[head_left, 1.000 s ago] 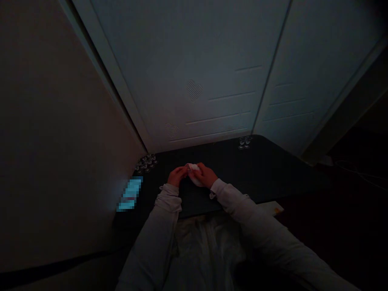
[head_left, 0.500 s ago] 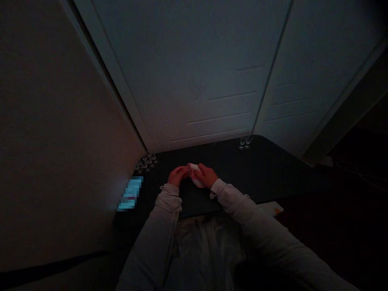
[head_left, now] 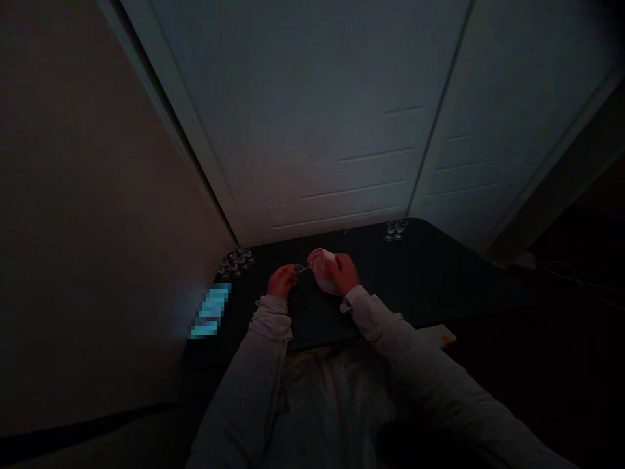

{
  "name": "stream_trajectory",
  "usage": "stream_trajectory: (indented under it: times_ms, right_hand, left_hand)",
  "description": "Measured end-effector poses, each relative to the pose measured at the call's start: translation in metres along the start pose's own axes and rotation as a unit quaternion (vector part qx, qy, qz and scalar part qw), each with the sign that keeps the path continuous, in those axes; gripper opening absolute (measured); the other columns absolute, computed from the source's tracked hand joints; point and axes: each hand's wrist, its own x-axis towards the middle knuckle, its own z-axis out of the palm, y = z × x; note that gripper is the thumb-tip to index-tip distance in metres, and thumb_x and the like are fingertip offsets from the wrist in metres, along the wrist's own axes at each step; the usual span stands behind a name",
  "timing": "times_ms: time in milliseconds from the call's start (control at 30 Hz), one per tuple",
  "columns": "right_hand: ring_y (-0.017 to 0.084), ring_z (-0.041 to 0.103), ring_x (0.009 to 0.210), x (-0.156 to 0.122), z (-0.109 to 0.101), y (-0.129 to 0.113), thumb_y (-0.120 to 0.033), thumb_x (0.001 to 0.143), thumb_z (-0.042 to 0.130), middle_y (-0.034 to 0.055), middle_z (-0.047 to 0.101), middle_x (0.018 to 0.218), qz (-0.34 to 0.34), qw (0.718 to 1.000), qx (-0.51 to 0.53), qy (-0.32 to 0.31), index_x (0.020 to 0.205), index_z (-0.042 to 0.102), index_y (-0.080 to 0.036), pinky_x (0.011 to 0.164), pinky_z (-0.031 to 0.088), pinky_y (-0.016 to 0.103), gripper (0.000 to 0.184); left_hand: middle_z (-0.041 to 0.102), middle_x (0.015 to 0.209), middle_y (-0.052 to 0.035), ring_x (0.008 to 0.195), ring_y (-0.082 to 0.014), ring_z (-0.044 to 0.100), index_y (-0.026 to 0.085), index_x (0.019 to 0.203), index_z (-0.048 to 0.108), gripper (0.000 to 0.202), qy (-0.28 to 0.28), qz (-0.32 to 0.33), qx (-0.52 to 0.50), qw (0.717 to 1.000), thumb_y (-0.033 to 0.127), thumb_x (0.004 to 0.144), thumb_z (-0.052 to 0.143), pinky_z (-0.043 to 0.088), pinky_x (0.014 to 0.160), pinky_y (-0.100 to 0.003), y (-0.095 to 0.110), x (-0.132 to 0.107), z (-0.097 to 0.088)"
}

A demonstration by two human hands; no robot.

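The scene is very dim. My left hand (head_left: pixel 282 281) is closed, pinching what looks like the stem of a small clear glass (head_left: pixel 312 263) that lies sideways between my hands. My right hand (head_left: pixel 346 273) is closed around a white cloth (head_left: pixel 326 279), which is pressed against the bowl of the glass. Both hands hover just above the dark table (head_left: pixel 430 273), near its middle. Light long sleeves cover both arms.
A cluster of several small glasses (head_left: pixel 236 260) stands at the table's back left corner, and a few more glasses (head_left: pixel 394 228) at the back right. A glowing blue screen (head_left: pixel 209 311) lies at the left edge. White cupboard doors (head_left: pixel 342 130) rise behind.
My right hand has risen and shifted slightly right with the cloth. The glass now shows tipped sideways between my hands, which are a little further apart.
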Motion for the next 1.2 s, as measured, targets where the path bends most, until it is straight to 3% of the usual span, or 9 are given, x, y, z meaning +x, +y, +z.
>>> stream_trajectory:
  times_ms: [67,200,333,433,600,700,800,1067,1200]
  right_hand:
    - [0.013,0.044,0.074,0.0,0.0,-0.001,-0.033,0.07,0.039,0.0043,0.048,0.079,-0.035,0.999,0.007,-0.018,0.075,0.05,-0.015,0.065,0.036,0.023,0.022]
    - [0.012,0.045,0.078,-0.004,0.0,-0.008,-0.032,0.073,0.035,0.0035,0.051,0.082,-0.097,0.986,0.044,-0.127,0.082,0.052,-0.016,0.071,0.035,0.024,0.025]
    - [0.011,0.047,0.073,-0.006,0.001,-0.009,-0.036,0.075,0.031,0.0025,0.052,0.077,-0.056,0.988,0.057,-0.134,0.078,0.052,-0.016,0.067,0.036,0.024,0.029]
    - [0.01,0.048,0.071,-0.007,0.001,-0.008,-0.039,0.072,0.037,0.0019,0.053,0.078,-0.03,0.987,0.066,-0.144,0.086,0.049,-0.016,0.065,0.037,0.023,0.03]
    - [0.012,0.046,0.087,-0.007,-0.001,-0.014,-0.034,0.07,0.041,0.0059,0.049,0.1,-0.079,0.98,0.069,-0.169,0.108,0.038,-0.017,0.075,0.034,0.025,0.042]
    - [0.013,0.045,0.09,-0.007,-0.003,-0.017,-0.031,0.071,0.04,0.0051,0.051,0.1,-0.109,0.972,0.047,-0.202,0.101,0.046,-0.018,0.077,0.033,0.025,0.034]
    - [0.012,0.048,0.079,-0.007,-0.003,-0.018,-0.032,0.071,0.04,0.0041,0.055,0.087,-0.1,0.972,0.009,-0.214,0.092,0.051,-0.017,0.07,0.035,0.023,0.028]
    - [0.008,0.042,0.054,-0.012,-0.002,-0.018,-0.042,0.068,0.041,-0.0025,0.049,0.06,-0.034,0.977,-0.033,-0.207,0.077,0.046,-0.017,0.05,0.03,0.018,0.028]
    - [0.007,0.039,0.054,-0.012,-0.002,-0.019,-0.04,0.066,0.043,-0.0035,0.044,0.057,-0.066,0.974,-0.053,-0.211,0.065,0.045,-0.016,0.05,0.028,0.018,0.023]
  left_hand:
    - [0.053,0.056,0.0018,0.047,-0.0057,0.047,0.015,0.074,0.052,0.033,0.0,-0.002,-0.008,1.0,0.034,0.049,0.062,0.035,0.045,-0.02,0.0,0.0,0.0]
    - [0.053,0.057,0.0017,0.047,-0.0055,0.047,0.015,0.074,0.052,0.033,-0.005,0.002,0.008,1.0,0.034,0.05,0.061,0.035,0.045,-0.019,0.001,0.0,-0.001]
    - [0.054,0.063,0.0008,0.049,-0.0053,0.048,0.015,0.076,0.053,0.033,-0.034,0.001,0.026,0.999,0.034,0.051,0.061,0.035,0.047,-0.02,0.001,-0.003,0.001]
    - [0.055,0.068,-0.0003,0.05,-0.0056,0.048,0.016,0.079,0.053,0.035,-0.055,-0.003,0.043,0.998,0.033,0.051,0.061,0.036,0.049,-0.021,0.003,-0.005,0.003]
    - [0.056,0.068,-0.0014,0.051,-0.006,0.048,0.015,0.08,0.054,0.038,-0.061,-0.009,0.057,0.996,0.033,0.049,0.062,0.035,0.05,-0.021,0.006,-0.008,0.006]
    - [0.056,0.069,-0.0016,0.053,-0.0064,0.048,0.015,0.079,0.054,0.036,-0.069,-0.01,0.067,0.995,0.033,0.049,0.062,0.035,0.051,-0.021,0.006,-0.009,0.006]
    - [0.056,0.068,-0.0016,0.052,-0.0065,0.048,0.014,0.077,0.056,0.034,-0.077,-0.006,0.074,0.994,0.033,0.05,0.061,0.035,0.051,-0.021,0.005,-0.009,0.005]
    - [0.056,0.066,-0.0026,0.057,-0.0089,0.05,0.013,0.076,0.058,0.031,-0.089,-0.002,0.084,0.993,0.034,0.053,0.059,0.035,0.052,-0.022,0.003,-0.007,0.003]
    - [0.057,0.067,-0.0029,0.058,-0.009,0.05,0.014,0.075,0.059,0.03,-0.106,0.012,0.106,0.989,0.035,0.054,0.058,0.035,0.053,-0.022,0.001,-0.006,0.003]
